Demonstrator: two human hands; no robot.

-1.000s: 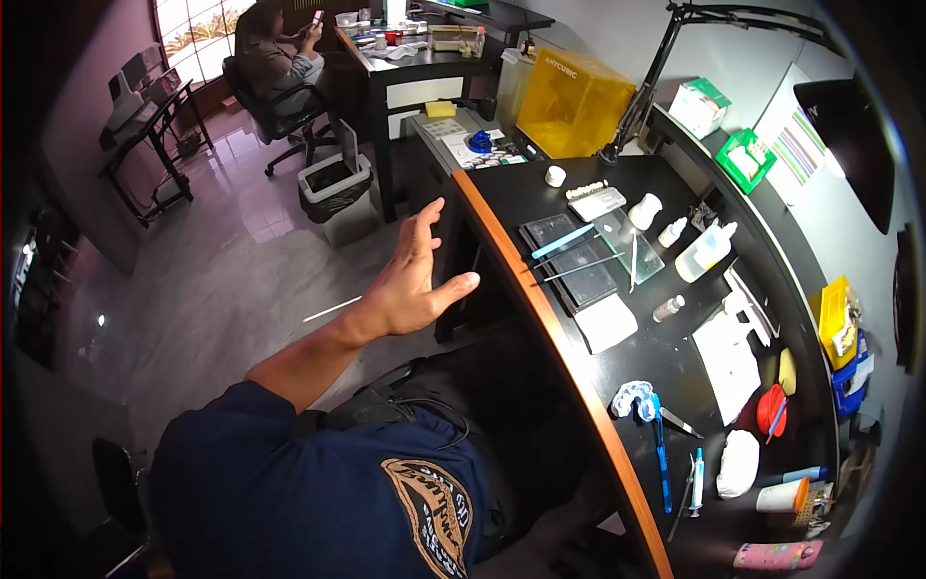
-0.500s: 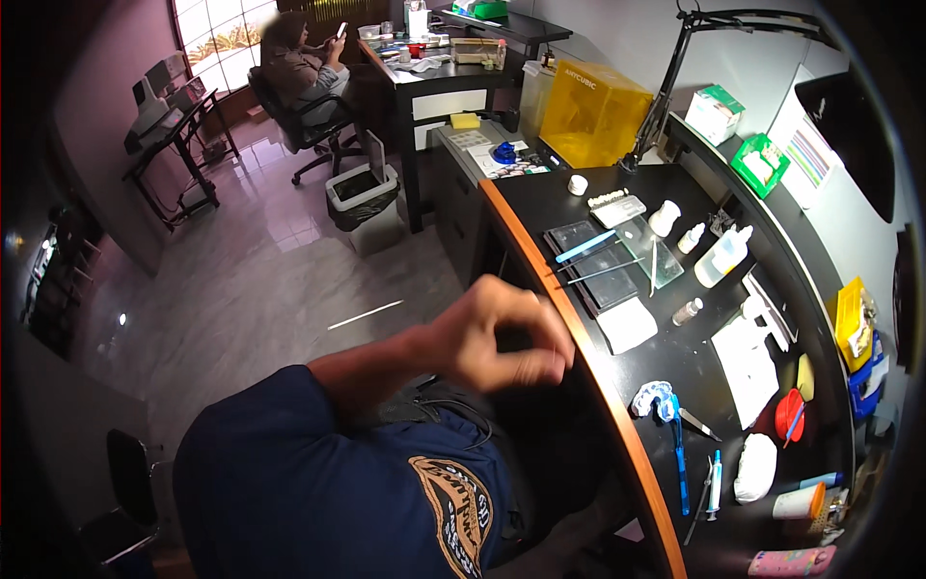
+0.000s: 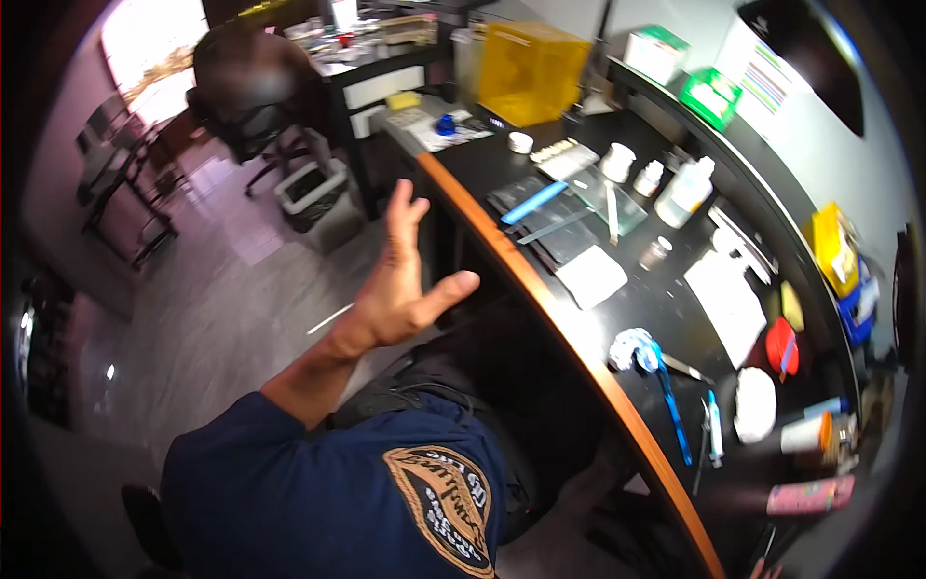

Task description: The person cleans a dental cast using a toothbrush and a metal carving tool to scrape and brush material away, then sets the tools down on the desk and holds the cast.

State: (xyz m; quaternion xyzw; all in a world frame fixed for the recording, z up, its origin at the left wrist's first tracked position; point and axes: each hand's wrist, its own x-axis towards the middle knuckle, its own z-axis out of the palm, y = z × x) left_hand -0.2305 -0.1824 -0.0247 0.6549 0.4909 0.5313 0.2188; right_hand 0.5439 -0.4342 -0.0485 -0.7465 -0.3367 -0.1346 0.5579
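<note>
My left hand [image 3: 395, 285] is raised beside the desk's wooden front edge [image 3: 468, 207], fingers spread and empty. At the bottom right, fingertips of my right hand [image 3: 765, 570] close on a thin tool [image 3: 768, 542], just below a pink case [image 3: 810, 494]. On the desk lie a blue-and-white dental impression [image 3: 632, 349], a blue handled tool [image 3: 675, 425], a syringe [image 3: 715, 434], a white lump [image 3: 754, 403] and a red container [image 3: 781, 347]. Farther back are a dark flat box [image 3: 535, 251], a glass slab [image 3: 627, 217], a white pad [image 3: 591, 277] and several bottles [image 3: 683, 193].
A seated co-worker [image 3: 241, 77], blurred, is at the back left, near a bin [image 3: 311, 203] and another desk [image 3: 376, 92]. A yellow box [image 3: 531, 72], a lamp pole [image 3: 600, 39], a shelf with a green tray [image 3: 711, 96] and yellow bins [image 3: 834, 246] border the workspace.
My left hand curled and dropped, then rose again with fingers spread. The view has tilted and shifted, bringing my right hand and its tool into the lower right corner.
</note>
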